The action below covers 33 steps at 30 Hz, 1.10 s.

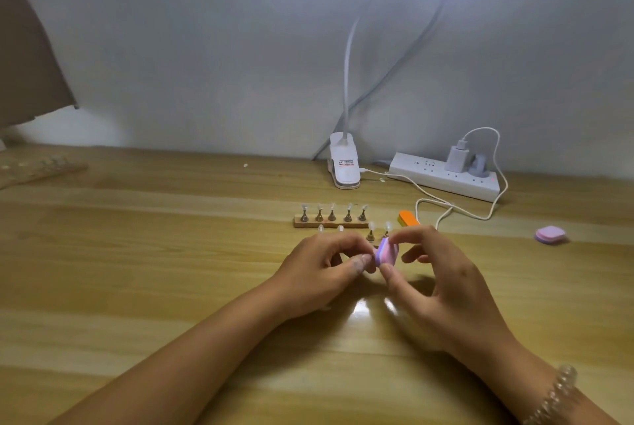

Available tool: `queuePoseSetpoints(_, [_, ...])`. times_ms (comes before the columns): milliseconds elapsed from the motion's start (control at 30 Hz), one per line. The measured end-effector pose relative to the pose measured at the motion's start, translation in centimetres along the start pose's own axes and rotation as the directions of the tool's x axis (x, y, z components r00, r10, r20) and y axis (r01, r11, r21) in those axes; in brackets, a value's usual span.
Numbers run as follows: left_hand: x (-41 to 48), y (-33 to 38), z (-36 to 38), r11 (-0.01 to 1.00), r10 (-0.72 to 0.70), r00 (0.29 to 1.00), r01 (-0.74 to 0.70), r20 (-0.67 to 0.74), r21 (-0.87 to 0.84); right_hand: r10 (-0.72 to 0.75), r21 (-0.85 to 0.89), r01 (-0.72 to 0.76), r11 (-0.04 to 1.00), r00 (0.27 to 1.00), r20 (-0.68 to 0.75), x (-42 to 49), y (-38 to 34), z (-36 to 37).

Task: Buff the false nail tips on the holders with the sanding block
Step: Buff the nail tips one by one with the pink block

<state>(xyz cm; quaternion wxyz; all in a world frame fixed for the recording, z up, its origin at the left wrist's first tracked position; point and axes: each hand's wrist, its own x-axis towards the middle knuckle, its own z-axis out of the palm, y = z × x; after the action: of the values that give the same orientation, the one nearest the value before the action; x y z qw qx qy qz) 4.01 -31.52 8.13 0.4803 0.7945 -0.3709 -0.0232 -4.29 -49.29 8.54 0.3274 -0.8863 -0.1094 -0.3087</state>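
My right hand [442, 284] pinches a small pink and purple sanding block [387, 252] between thumb and fingers. My left hand [322, 270] is curled close beside it, pinching something small that its fingers hide. Behind my hands stands a wooden strip [330, 224] carrying several metal holders with clear false nail tips [332, 208]. A nearer row of holders with tips [371, 232] is partly covered by my hands.
An orange sanding block [408, 218] lies just right of the holder rows. A second pink block [550, 234] sits far right. A clip lamp base [344, 165], a power strip [446, 179] and a white cable [446, 210] lie at the back.
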Motion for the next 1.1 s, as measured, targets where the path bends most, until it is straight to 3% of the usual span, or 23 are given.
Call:
queuePoseSetpoints(167, [-0.03,-0.15,0.06,1.0,0.016,1.0,-0.016,0.024,0.004,-0.138,-0.028,0.139,0.99,0.99,0.028,-0.22,-0.35,0.1])
queuePoseSetpoints(300, [-0.02,-0.06,-0.01,1.0,0.016,0.999,-0.015,0.031,-0.017,0.003,-0.018,-0.003,1.0,0.999,-0.049,0.13,0.24,-0.03])
queuePoseSetpoints(433, [-0.16,0.21,-0.05,1.0,0.014,0.999,-0.013,0.039,-0.012,-0.093,-0.007,0.093,0.996,0.996,0.005,-0.11,0.02,0.14])
queuePoseSetpoints(567, [-0.02,0.33,0.0,1.0,0.01,0.999,-0.011,0.045,0.025,0.032,0.016,-0.031,0.999,0.998,-0.049,0.13,0.17,0.03])
queuePoseSetpoints(700, [-0.12,0.14,0.1,0.998,-0.021,0.999,0.019,0.035,0.054,-0.1,-0.002,0.1,0.995,0.995,0.03,-0.2,-0.22,0.23])
queuePoseSetpoints(833, [-0.06,0.16,0.05,0.999,-0.025,0.998,0.023,0.05,0.043,0.021,0.01,-0.021,1.0,0.999,-0.024,0.13,0.13,-0.01])
queuePoseSetpoints(967, [-0.12,0.31,-0.08,1.0,-0.004,0.999,0.003,0.046,0.014,-0.022,0.028,0.021,0.999,0.999,0.037,-0.12,-0.25,0.07])
queuePoseSetpoints(1100, [-0.1,0.21,-0.02,0.998,-0.017,1.0,0.017,0.003,-0.052,0.088,0.011,-0.088,0.996,0.996,-0.035,0.2,0.37,-0.17])
